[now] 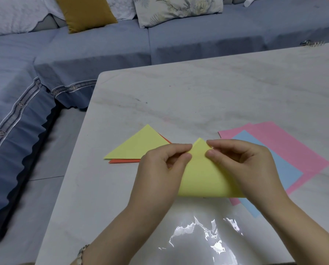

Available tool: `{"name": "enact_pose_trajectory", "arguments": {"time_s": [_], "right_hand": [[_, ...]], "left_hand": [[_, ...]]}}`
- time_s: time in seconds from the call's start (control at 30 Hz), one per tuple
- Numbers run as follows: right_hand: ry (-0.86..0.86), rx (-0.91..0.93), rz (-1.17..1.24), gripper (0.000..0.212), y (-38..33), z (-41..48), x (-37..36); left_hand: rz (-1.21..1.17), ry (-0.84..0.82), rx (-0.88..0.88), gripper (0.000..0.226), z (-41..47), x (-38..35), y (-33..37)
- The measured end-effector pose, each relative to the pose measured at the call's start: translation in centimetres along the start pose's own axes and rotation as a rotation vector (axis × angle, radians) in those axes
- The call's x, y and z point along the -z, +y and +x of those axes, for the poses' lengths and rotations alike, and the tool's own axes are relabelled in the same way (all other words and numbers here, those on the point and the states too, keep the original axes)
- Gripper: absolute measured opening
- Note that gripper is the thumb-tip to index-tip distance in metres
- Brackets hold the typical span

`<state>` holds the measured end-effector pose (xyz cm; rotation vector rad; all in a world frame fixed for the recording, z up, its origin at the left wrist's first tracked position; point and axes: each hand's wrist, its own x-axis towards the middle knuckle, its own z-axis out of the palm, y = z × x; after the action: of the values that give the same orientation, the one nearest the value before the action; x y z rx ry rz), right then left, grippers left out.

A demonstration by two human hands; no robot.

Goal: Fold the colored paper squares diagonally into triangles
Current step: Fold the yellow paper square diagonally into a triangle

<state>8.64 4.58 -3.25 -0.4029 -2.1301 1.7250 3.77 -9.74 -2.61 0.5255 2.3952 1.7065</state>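
Under both hands (pixel 198 161), half-hidden yellow paper (pixel 203 178).

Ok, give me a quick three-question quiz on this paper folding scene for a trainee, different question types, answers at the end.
1. True or false: both the left hand and the right hand are pinching the top corner of the yellow sheet.
2. Which colour of paper lies directly under the finished yellow triangle? A) blue B) orange C) pink
3. Fill in: the unfolded blue sheet rests on top of a ____ sheet.

Key: 1. True. 2. B, the orange triangle peeks out beneath it. 3. Pink, the pink sheet on the table.
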Motion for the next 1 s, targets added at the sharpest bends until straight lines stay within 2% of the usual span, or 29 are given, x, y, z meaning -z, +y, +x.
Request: {"name": "enact_pose_trajectory", "arguments": {"time_s": [0.23,1.0], "right_hand": [[-0.034,0.022,-0.047,0.028,0.09,0.13,0.03],[-0.081,0.026,-0.045,0.026,0.07,0.03,0.01]], "left_hand": [[-0.049,0.059,0.019,0.028,0.05,-0.27,-0.02],[-0.050,0.057,0.012,0.022,-0.20,-0.55,-0.65]]}}
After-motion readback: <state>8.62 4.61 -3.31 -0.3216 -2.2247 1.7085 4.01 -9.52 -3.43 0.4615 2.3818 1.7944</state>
